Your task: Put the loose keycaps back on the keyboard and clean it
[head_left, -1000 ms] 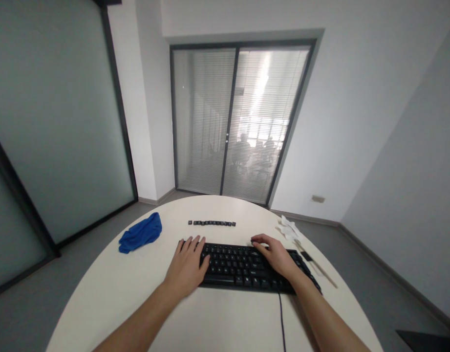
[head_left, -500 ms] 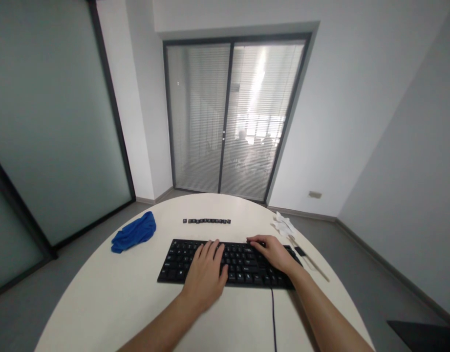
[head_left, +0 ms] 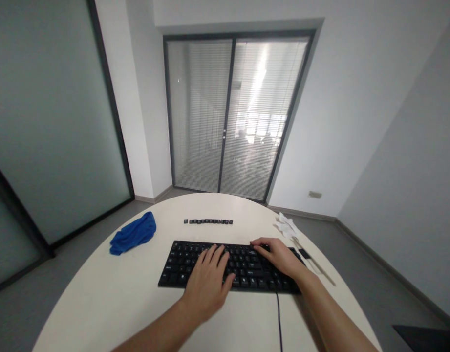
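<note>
Keyboard (head_left: 243, 266) flat on table (head_left: 111, 303), beyond it row of loose keycaps (head_left: 210, 221). My left hand (head_left: 209, 279) open, spread over keyboard. My right hand (head_left: 278, 255) curled at far edge; whether gripping, cannot tell. Step, my reading: steadying keyboard. Next move calls for light fingertips.

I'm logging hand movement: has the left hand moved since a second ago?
Yes: the left hand has moved right along the keyboard, farther from the blue cloth.

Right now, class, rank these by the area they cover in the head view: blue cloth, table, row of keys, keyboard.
1. Table
2. Keyboard
3. Blue cloth
4. Row of keys
</note>
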Available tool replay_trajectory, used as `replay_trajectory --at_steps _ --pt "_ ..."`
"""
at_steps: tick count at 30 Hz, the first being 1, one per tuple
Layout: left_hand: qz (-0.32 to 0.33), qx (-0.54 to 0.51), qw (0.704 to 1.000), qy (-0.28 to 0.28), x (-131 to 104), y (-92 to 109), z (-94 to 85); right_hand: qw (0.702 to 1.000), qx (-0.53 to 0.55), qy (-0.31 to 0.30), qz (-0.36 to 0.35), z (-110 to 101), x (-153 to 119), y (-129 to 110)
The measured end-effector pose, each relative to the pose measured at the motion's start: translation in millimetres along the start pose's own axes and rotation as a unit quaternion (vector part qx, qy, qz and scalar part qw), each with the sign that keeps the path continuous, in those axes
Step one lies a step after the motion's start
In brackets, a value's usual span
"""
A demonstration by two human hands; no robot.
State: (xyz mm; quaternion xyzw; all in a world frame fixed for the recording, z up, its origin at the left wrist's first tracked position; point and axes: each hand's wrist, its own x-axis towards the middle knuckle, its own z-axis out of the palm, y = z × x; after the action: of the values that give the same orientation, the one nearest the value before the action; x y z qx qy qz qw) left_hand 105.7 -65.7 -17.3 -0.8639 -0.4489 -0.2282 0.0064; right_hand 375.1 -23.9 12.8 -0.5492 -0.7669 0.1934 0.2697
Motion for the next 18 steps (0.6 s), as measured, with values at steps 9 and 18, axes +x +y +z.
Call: replay_trajectory --at_steps 9,18 --pt "-0.008 -0.005 1.0 -0.001 -1.0 0.9 -1.0 0.996 -0.091 -0.011 -0.011 -2.6 1.6 -5.9" --pt "-0.004 -0.01 1.0 0.0 -0.9 -0.7 -0.4 0.995 -0.098 -0.007 0.007 -2.0 3.4 -8.4"
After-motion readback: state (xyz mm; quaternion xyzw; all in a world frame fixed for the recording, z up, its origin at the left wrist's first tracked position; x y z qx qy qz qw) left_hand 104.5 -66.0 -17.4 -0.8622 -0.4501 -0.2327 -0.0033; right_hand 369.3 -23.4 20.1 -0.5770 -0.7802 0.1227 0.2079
